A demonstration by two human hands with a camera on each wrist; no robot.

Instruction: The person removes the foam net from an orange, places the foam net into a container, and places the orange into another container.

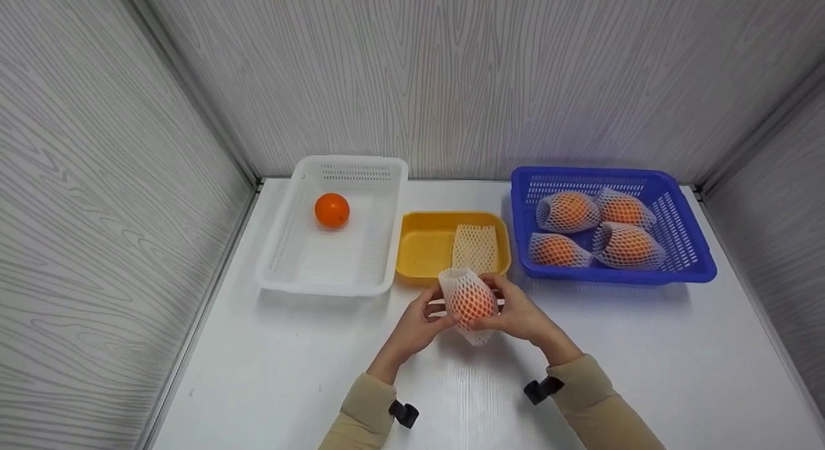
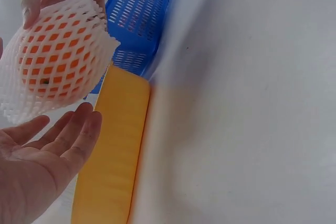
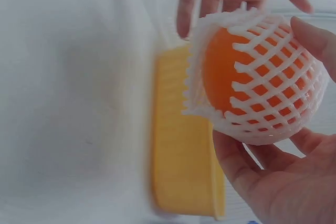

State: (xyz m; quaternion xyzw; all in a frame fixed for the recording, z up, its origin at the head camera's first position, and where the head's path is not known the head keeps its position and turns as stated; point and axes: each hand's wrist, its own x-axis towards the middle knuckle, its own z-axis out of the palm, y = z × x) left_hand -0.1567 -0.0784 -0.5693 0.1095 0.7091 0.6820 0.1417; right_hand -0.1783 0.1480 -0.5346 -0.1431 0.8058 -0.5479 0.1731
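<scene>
An orange (image 1: 474, 305) in a white foam net (image 2: 68, 51) is up in front of the yellow tray. My right hand (image 1: 522, 313) grips it between thumb and fingers from the right. In the right wrist view, part of the orange's bare skin shows at the net's open end. On the other side my left hand (image 1: 414, 326) is close to the netted orange, its fingers (image 2: 73, 135) extended and loosely spread. Whether the left thumb touches the net I cannot tell. A flat, unfilled foam net (image 1: 475, 249) lies in the yellow tray (image 1: 422, 240).
At the left stands a white basket (image 1: 277, 269) holding one bare orange (image 1: 332, 210). To the right is a blue basket (image 1: 693, 256) with several netted oranges (image 1: 570, 211). The yellow tray sits between them. Grey wood-patterned panels (image 1: 451, 82) enclose the white table (image 1: 271, 372).
</scene>
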